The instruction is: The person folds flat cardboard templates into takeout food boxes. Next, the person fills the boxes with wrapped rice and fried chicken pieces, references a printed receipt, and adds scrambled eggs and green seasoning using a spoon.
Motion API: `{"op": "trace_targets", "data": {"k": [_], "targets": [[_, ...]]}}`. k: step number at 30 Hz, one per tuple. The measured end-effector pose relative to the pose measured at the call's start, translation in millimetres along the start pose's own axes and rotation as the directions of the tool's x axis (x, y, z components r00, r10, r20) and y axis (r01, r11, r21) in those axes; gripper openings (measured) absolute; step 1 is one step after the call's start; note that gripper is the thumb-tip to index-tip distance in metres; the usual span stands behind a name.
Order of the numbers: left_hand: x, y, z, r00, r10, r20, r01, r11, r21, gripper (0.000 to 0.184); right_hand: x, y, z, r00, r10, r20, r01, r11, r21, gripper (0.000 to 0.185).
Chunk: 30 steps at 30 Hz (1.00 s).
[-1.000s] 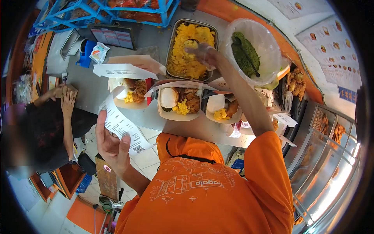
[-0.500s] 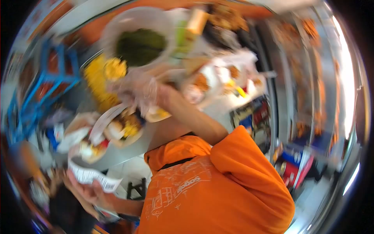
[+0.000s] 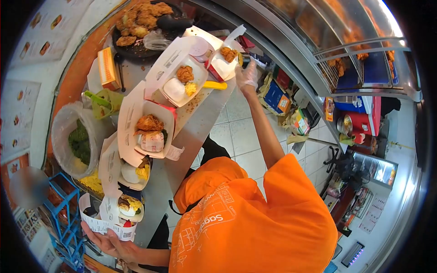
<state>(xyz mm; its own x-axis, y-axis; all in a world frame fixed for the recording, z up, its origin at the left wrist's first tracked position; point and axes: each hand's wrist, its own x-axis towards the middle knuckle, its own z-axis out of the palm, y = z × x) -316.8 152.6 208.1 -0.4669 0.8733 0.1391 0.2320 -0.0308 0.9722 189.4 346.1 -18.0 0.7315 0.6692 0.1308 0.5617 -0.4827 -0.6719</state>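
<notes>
My left hand (image 3: 114,242) pinches a long printed receipt (image 3: 107,227) beside the nearest meal box, which holds egg and other food (image 3: 130,205). My right hand (image 3: 247,75), in a clear plastic glove, is stretched out at the far end of the counter. Its fingers are apart beside a red-and-white box (image 3: 223,67) with fried chicken (image 3: 229,54); a small dark thing near the fingertips is unclear. Between my hands stand open boxes with a white mound (image 3: 174,88), chicken and yellow egg, and a paper-wrapped item (image 3: 152,142) under fried chicken (image 3: 149,123).
A lined tub of shredded greens (image 3: 79,142) stands beside shredded yellow food (image 3: 91,182). Fried chicken fills a black pan (image 3: 136,53). A yellow-handled tool (image 3: 215,85) lies at the counter edge. Blue racks (image 3: 68,204) stand at left, a glass display case (image 3: 346,45) at right.
My right hand has moved from above the shredded yellow food to the red-and-white box at the far end. My left hand still holds the receipt. The view has swung round and sharpened.
</notes>
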Motion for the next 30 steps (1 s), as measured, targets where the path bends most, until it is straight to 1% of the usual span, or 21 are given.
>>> {"op": "trace_targets", "data": {"k": [1, 2, 4, 5, 8, 10, 12, 13, 14, 15, 16, 18, 20, 21, 22, 24, 25, 26, 27, 28, 30], "targets": [[1, 2, 10, 1.0, 0.012, 0.022, -0.011, 1.0, -0.021, 0.076, 10, -3, 3, 1.0, -0.022, 0.019, 0.022, 1.0, -0.008, 0.035], [1, 5, 19, 0.999, 0.023, 0.042, -0.021, 0.999, -0.044, 0.076, 13, -2, 1, 0.983, 0.076, 0.169, -0.04, 0.978, -0.204, 0.037], [1, 8, 31, 0.998, 0.018, 0.057, -0.017, 1.0, -0.026, 0.075, 27, 47, 30, 0.949, -0.124, 0.29, 0.238, 0.885, -0.4, 0.04], [1, 9, 36, 0.998, 0.023, 0.065, -0.021, 0.999, -0.036, 0.074, 28, 58, 34, 0.949, -0.118, 0.292, 0.232, 0.889, -0.395, 0.04], [0, 13, 44, 0.996, 0.034, 0.077, -0.029, 0.997, -0.066, 0.073, 30, 65, 32, 0.95, -0.19, 0.247, 0.274, 0.888, -0.369, 0.047], [-1, 12, 44, 0.997, 0.031, 0.072, -0.025, 0.996, -0.081, 0.073, 34, 53, 15, 0.977, -0.068, 0.201, 0.103, 0.98, -0.169, 0.046], [0, 10, 40, 0.998, 0.031, 0.052, -0.026, 0.996, -0.082, 0.073, 34, 55, 13, 0.985, -0.168, -0.044, 0.169, 0.985, 0.027, 0.035], [0, 10, 35, 0.999, 0.035, 0.04, -0.03, 0.995, -0.099, 0.073, 39, 69, 17, 0.998, -0.07, 0.008, 0.064, 0.953, 0.295, 0.027], [0, 9, 30, 0.999, 0.038, 0.024, -0.035, 0.993, -0.113, 0.074, 42, 80, 25, 0.996, 0.012, 0.093, -0.06, 0.844, 0.533, 0.02], [0, 7, 23, 0.999, 0.039, 0.001, -0.039, 0.995, -0.096, 0.075, 27, 47, 5, 0.973, 0.045, 0.225, -0.179, 0.766, 0.618, 0.013], [0, 6, 17, 0.999, 0.039, -0.033, -0.041, 0.996, -0.083, 0.075, 9, 11, -22, 0.929, 0.055, 0.365, -0.304, 0.674, 0.674, 0.01], [-2, 5, 3, 1.0, 0.011, -0.018, -0.013, 0.987, -0.16, 0.075, -19, -49, -49, 0.831, -0.042, 0.555, -0.41, 0.63, 0.66, 0.017], [-5, -1, -14, 0.994, -0.013, -0.105, 0.001, 0.994, -0.114, 0.079, -66, -122, -62, 0.697, -0.134, 0.705, -0.527, 0.571, 0.629, 0.019], [-8, -2, -23, 0.99, -0.042, -0.136, 0.024, 0.991, -0.135, 0.079, -92, -157, -62, 0.63, -0.2, 0.751, -0.538, 0.585, 0.607, 0.019], [-12, -15, -41, 0.982, 0.01, -0.186, -0.023, 0.997, -0.068, 0.075, -121, -189, -59, 0.555, -0.263, 0.789, -0.547, 0.6, 0.584, 0.019], [-13, -2, -41, 0.963, -0.022, -0.268, -0.029, 0.983, -0.183, 0.072, -183, -246, -44, 0.369, -0.302, 0.879, -0.576, 0.668, 0.471, 0.017], [-17, -7, -55, 0.958, 0.004, -0.287, -0.059, 0.981, -0.183, 0.072, -213, -273, -37, 0.239, -0.397, 0.886, -0.554, 0.693, 0.46, 0.016], [-21, -3, -65, 0.952, -0.028, -0.305, -0.036, 0.979, -0.202, 0.071, -244, -301, -30, 0.099, -0.484, 0.869, -0.526, 0.716, 0.459, 0.026], [-26, -4, -78, 0.944, -0.018, -0.329, -0.049, 0.98, -0.194, 0.071, -273, -329, -21, -0.04, -0.556, 0.83, -0.495, 0.732, 0.467, 0.039], [-28, -4, -87, 0.939, -0.009, -0.343, -0.06, 0.98, -0.191, 0.07, -299, -339, 11, -0.083, -0.688, 0.721, -0.138, 0.725, 0.675, 0.038], [-38, -8, -109, 0.922, 0.0, -0.386, -0.076, 0.98, -0.182, 0.07, -352, -390, 22, -0.092, -0.839, 0.536, 0.277, 0.495, 0.823, 0.028]]}}
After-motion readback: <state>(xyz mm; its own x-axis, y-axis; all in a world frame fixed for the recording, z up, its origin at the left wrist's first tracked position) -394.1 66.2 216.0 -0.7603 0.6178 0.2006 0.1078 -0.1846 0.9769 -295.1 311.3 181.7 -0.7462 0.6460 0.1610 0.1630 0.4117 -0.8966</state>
